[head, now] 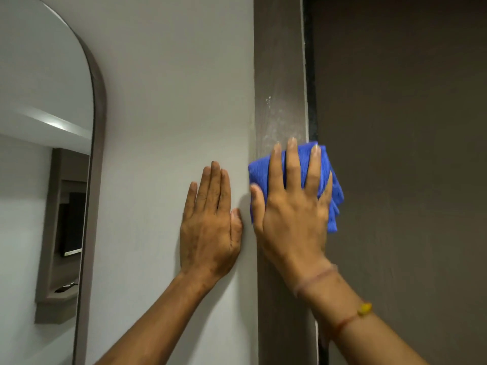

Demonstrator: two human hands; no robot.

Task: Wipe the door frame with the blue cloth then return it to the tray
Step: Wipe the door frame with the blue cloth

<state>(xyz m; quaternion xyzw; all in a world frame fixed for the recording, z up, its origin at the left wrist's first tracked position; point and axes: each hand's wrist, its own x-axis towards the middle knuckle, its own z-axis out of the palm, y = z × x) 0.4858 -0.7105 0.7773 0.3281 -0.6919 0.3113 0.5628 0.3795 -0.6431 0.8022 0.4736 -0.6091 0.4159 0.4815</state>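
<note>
Clearly the wiping step is under way: the right hand (pixel 292 204) lies flat, fingers spread, pressing a bunched blue microfibre cloth (pixel 322 177) against the vertical grey-brown door frame (pixel 279 75). It pins the cloth under the palm rather than closing around it. The left hand (pixel 210 227) is empty, open and flat on the smooth pale painted wall (pixel 171 88) just beside the frame, apparently bracing.

To do this well, I would keep even palm pressure and run long strokes along the frame's length, covering the pale dusty streaks and specks visible above the cloth, and reach the narrow edge by the dark door (pixel 408 154).

The cloth looks soft, ribbed and crumpled; the frame is flat and matte. An arched, thin-framed mirror (pixel 52 127) hangs well to the left. No tray is in view.
</note>
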